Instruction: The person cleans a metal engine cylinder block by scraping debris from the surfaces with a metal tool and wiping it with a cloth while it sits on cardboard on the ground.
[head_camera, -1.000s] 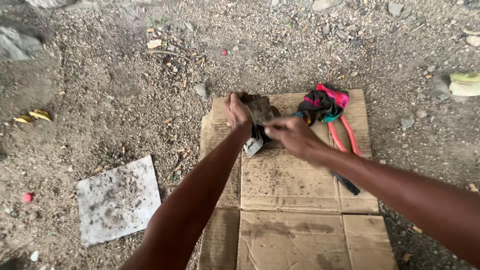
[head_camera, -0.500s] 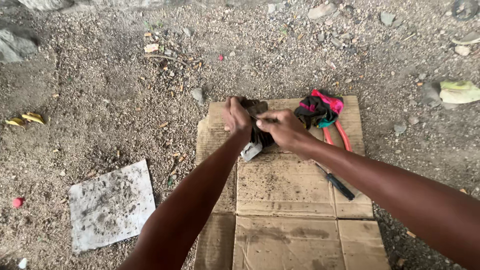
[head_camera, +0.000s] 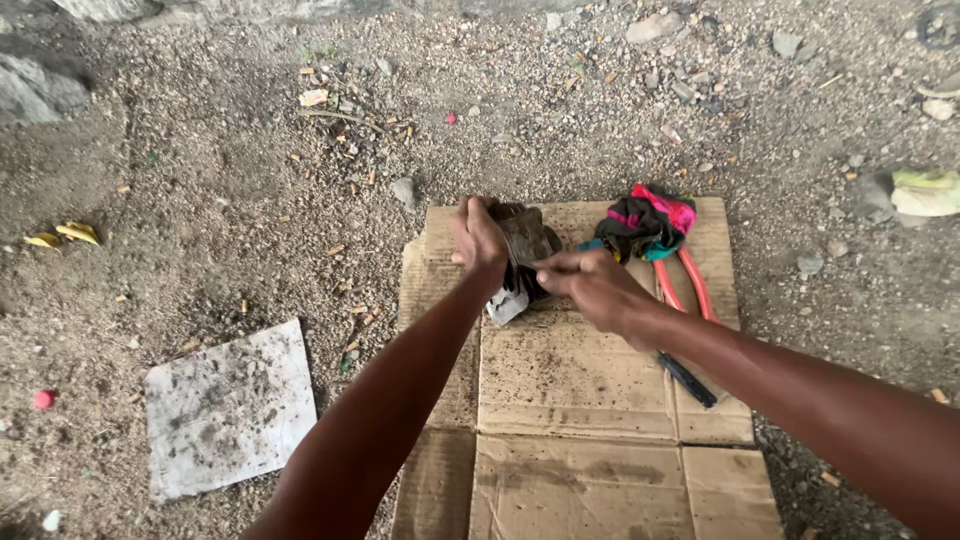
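My left hand (head_camera: 478, 240) grips a dark, dirty lump of a metal part (head_camera: 525, 240) held over the far end of a flattened cardboard sheet (head_camera: 570, 380). My right hand (head_camera: 590, 285) is closed against the part's near side, fingers pinched on its edge; what they pinch is too small to make out. A pale grey bit (head_camera: 507, 305) hangs under the part. Both forearms reach in from the bottom of the frame.
Red-handled pliers (head_camera: 690, 285) and a bunched multicoloured cloth (head_camera: 645, 225) lie on the cardboard's far right. A dark tool handle (head_camera: 688, 380) lies by my right forearm. A dirty white sheet (head_camera: 228, 405) rests on the gravel at left; stones and litter are scattered around.
My right hand has slid a little left and closer to the part. The camera view shifted slightly; my left hand kept its grip.
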